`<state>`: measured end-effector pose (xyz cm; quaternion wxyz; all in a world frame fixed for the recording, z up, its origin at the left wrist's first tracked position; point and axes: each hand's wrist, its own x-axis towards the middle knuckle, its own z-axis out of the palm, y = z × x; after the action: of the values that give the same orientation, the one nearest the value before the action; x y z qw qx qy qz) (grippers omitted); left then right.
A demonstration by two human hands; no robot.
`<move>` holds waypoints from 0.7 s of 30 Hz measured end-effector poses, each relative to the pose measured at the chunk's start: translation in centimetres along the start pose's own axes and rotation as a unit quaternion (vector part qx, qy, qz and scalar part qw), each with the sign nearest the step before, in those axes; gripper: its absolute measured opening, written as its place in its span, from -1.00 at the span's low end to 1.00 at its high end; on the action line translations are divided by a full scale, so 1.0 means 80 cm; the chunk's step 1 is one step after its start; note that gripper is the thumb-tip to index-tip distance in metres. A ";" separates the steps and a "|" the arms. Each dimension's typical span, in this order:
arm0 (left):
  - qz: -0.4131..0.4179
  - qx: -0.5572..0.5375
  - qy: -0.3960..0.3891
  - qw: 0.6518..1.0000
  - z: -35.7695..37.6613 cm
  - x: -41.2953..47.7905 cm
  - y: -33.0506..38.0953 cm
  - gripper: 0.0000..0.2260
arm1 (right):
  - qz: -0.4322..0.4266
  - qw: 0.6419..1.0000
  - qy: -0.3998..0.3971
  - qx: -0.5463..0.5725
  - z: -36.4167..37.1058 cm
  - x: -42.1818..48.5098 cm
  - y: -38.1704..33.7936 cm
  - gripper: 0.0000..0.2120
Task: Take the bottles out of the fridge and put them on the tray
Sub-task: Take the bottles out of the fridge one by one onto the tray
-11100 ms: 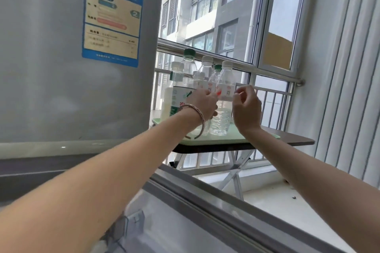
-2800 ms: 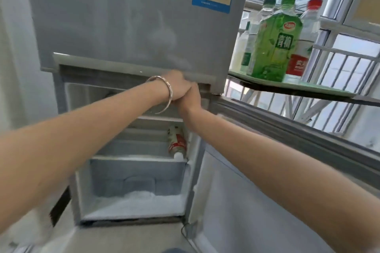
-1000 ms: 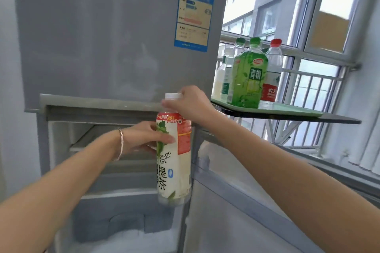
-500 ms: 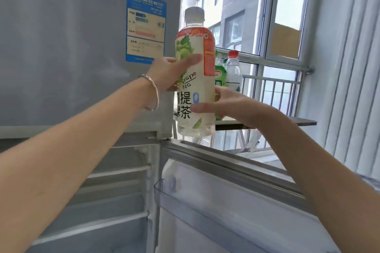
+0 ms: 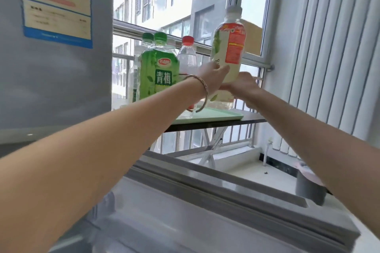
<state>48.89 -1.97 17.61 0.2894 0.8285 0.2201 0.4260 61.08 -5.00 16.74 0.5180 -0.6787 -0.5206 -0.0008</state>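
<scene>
I hold a pale grape tea bottle (image 5: 228, 55) with a white cap and a red and green label, slightly tilted, over the right part of the mint green tray (image 5: 218, 116). My left hand (image 5: 211, 79) grips its lower left side and my right hand (image 5: 242, 86) grips its lower right. Whether its base touches the tray is unclear. On the tray stand a green plum drink bottle (image 5: 158, 68), a clear bottle with a red cap (image 5: 187, 55) and other bottles behind them.
The tray lies on a dark folding table (image 5: 216, 124) by the window railing (image 5: 257, 61). The grey fridge body (image 5: 53, 68) fills the left. The open fridge door's top edge (image 5: 226, 189) runs across below my arms. A white wall (image 5: 329, 47) stands at the right.
Both hands have carried the grape tea bottle from in front of the fridge rightward and forward, over the tray. My right hand has shifted to the bottle's lower right side.
</scene>
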 end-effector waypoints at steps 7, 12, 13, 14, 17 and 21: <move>-0.062 0.041 -0.054 0.996 0.032 0.016 -0.046 -0.46 | -0.037 0.997 -0.029 -0.066 0.049 0.037 0.038 -0.92; -0.081 0.029 -0.041 0.995 0.039 0.016 -0.059 -0.50 | -0.065 0.983 -0.065 -0.158 0.061 0.042 0.051 -0.83; -0.075 0.031 -0.040 0.996 0.041 0.015 -0.059 -0.52 | -0.069 0.979 -0.066 -0.181 0.061 0.043 0.052 -0.78; -0.069 0.038 -0.039 0.996 0.044 0.015 -0.059 -0.53 | -0.071 0.977 -0.071 -0.189 0.061 0.045 0.053 -0.75; -0.069 0.052 -0.041 0.995 0.047 0.010 -0.060 -0.50 | -0.074 0.980 -0.096 -0.160 0.059 0.042 0.050 -0.70; -0.060 0.084 -0.047 0.994 0.041 -0.011 -0.055 -0.56 | -0.030 0.985 -0.138 -0.094 0.057 0.035 0.054 -0.92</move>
<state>50.60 -0.19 12.64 0.2536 0.8542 0.2904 0.3488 62.99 0.49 13.11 0.3749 -0.7020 -0.6049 0.0289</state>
